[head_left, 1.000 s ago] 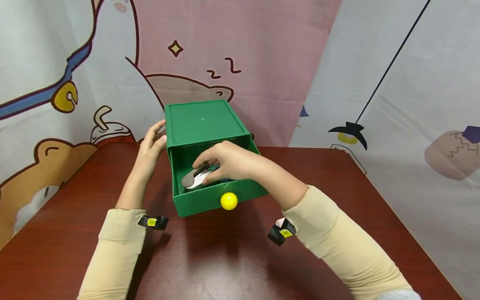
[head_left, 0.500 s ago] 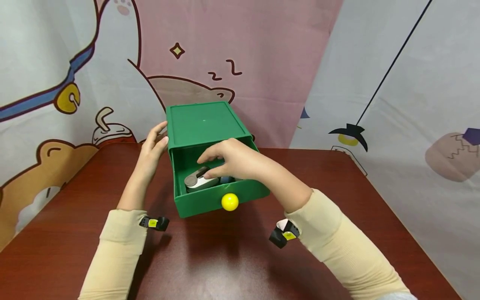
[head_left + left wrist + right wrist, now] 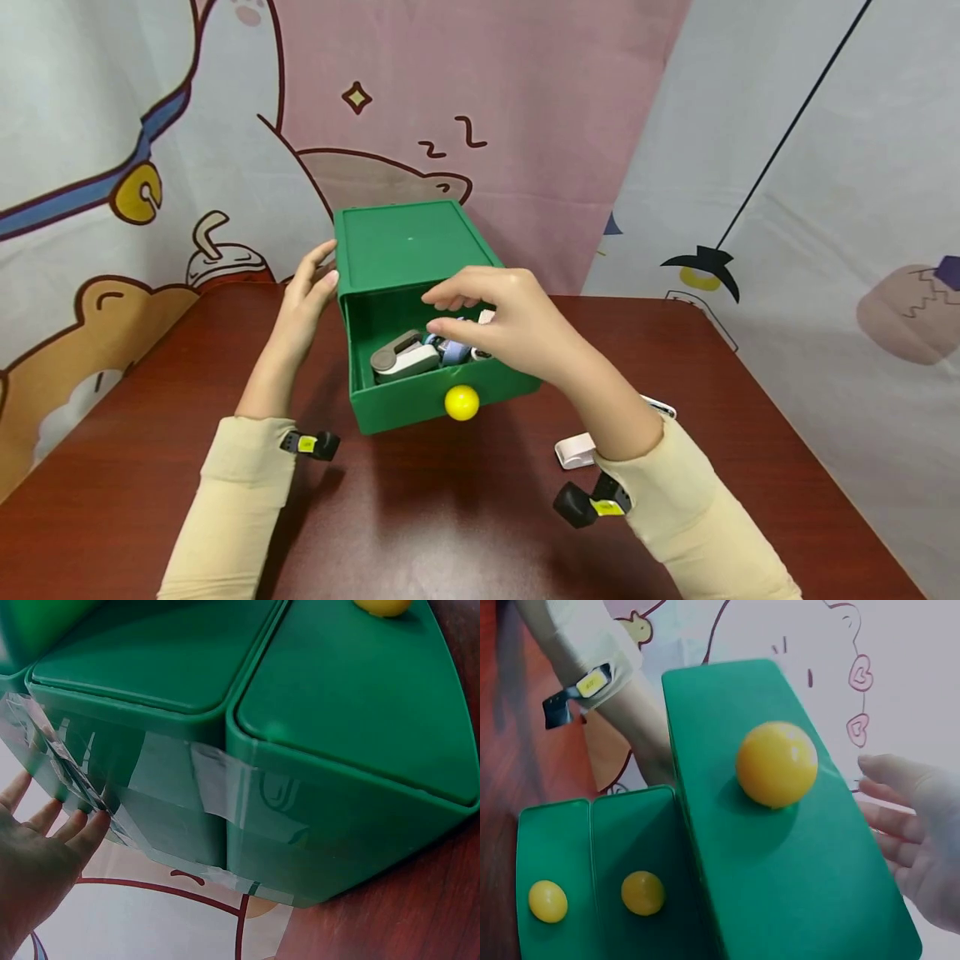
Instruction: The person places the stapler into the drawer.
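Observation:
A green drawer cabinet [image 3: 408,246] stands on the table with its top drawer [image 3: 405,408] pulled out, a yellow knob [image 3: 462,402] on the front. In the drawer, at the left, lies a grey-and-white device [image 3: 405,357] with a rounded end. Beside it are a lavender-blue item [image 3: 454,353] and small white pieces, partly hidden by my right hand [image 3: 502,321]. That hand hovers over the drawer's right side, thumb and fingers apart, holding nothing. My left hand [image 3: 302,292] rests its fingertips on the cabinet's left side, by the clear tape [image 3: 217,784] in the left wrist view.
On the brown table [image 3: 720,475], a small white object [image 3: 575,451] lies near the right forearm; another white-edged item [image 3: 660,407] shows behind the forearm. Two lower drawers with yellow knobs [image 3: 643,893] appear shut in the right wrist view. A patterned cloth [image 3: 547,142] hangs behind.
My right hand has let go of the grey-and-white device, which lies in the drawer, and moved up and right. White objects on the table have come into view. My left hand stays put.

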{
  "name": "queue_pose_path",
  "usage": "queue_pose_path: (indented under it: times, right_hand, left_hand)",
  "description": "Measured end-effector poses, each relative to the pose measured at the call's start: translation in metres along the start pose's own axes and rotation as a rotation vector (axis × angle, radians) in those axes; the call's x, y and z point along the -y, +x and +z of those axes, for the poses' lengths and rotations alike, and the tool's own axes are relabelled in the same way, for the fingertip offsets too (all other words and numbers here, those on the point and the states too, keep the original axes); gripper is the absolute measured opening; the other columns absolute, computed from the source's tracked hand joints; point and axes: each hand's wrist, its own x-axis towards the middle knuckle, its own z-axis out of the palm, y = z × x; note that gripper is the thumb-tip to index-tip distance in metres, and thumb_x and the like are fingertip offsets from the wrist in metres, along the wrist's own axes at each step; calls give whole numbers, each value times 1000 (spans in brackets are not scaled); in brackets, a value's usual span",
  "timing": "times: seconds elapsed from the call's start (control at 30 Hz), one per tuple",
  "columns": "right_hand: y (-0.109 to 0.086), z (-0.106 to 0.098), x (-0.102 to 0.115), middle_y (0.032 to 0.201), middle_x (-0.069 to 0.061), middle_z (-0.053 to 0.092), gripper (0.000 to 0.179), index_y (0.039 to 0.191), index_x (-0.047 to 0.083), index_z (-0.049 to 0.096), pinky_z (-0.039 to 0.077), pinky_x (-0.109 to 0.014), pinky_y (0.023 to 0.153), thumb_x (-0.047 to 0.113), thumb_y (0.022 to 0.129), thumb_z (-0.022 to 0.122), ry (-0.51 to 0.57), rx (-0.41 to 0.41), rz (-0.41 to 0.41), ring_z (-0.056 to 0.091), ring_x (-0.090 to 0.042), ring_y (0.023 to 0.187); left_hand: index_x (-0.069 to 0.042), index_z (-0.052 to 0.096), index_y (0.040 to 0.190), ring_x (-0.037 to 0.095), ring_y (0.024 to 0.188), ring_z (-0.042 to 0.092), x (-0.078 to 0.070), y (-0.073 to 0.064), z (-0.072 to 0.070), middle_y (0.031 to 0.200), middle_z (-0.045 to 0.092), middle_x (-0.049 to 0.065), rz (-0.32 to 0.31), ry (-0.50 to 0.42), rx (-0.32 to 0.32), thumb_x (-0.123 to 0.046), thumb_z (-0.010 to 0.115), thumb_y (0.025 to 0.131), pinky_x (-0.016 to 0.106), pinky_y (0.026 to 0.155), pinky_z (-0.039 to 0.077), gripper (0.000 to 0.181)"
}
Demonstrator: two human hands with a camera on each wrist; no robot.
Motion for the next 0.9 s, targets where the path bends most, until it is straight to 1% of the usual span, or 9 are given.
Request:
queue_pose_path:
  times: [0.1, 0.2, 0.3, 0.4, 0.5, 0.63, 0.8, 0.9]
  right_hand:
    - [-12, 1, 4, 85, 8, 63, 21, 96, 10, 69, 44, -26, 67, 14, 76, 72, 22, -127, -87, 55, -9, 77]
    - [-23, 4, 7, 79, 4, 63, 21, 94, 7, 69, 43, -23, 60, 12, 74, 74, 27, -229, -170, 53, -10, 69]
    - [-34, 9, 9, 73, 3, 60, 21, 92, 4, 68, 40, -21, 56, 17, 76, 72, 12, -307, -252, 49, -10, 63]
    - [-46, 14, 11, 67, 2, 57, 24, 91, 3, 66, 36, -18, 51, 25, 81, 68, -29, -350, -314, 45, -9, 56]
    - [-57, 19, 12, 62, 4, 53, 26, 89, 4, 65, 33, -15, 48, 28, 82, 66, -91, -349, -350, 41, -7, 51]
    - [-69, 25, 10, 61, 6, 52, 26, 89, 7, 65, 32, -13, 48, 31, 79, 69, -167, -291, -356, 40, -4, 48]
    - [-81, 35, 1, 64, 8, 57, 32, 94, 10, 64, 34, -11, 48, 38, 78, 68, -232, -243, -327, 43, -3, 45]
    - [-86, 42, -6, 70, 6, 63, 34, 99, 11, 62, 37, -10, 49, 38, 79, 67, -222, -221, -283, 49, -2, 48]
  left_hand:
    - [-13, 33, 139, 22, 126, 32, 0, 0, 0, 136, 34, 17, 1, 1, 3, -25, 47, 93, 44, 98, 27, 50]
    - [-13, 32, 139, 22, 126, 32, 0, 0, 1, 137, 33, 17, 0, 3, 2, -25, 47, 93, 44, 98, 27, 50]
    - [-13, 32, 139, 22, 126, 31, -1, 0, 1, 137, 33, 17, -3, 1, 1, -24, 47, 93, 45, 98, 27, 50]
    - [-13, 32, 139, 22, 126, 31, -1, -1, 0, 137, 33, 17, -4, 3, 1, -25, 47, 93, 45, 98, 26, 50]
    - [-12, 32, 139, 22, 126, 31, -1, 0, 1, 137, 32, 17, -2, -1, 2, -25, 47, 93, 46, 98, 26, 50]
    - [-11, 32, 139, 22, 126, 31, -1, 0, 1, 136, 32, 18, -1, -10, 0, -24, 47, 93, 45, 98, 26, 50]
    - [-11, 31, 139, 23, 126, 30, -1, 0, 2, 136, 32, 18, -3, -5, 2, -25, 47, 93, 44, 99, 26, 51]
    - [-11, 32, 139, 23, 126, 30, -2, 0, 2, 136, 32, 18, -3, -3, -2, -25, 47, 93, 45, 98, 26, 51]
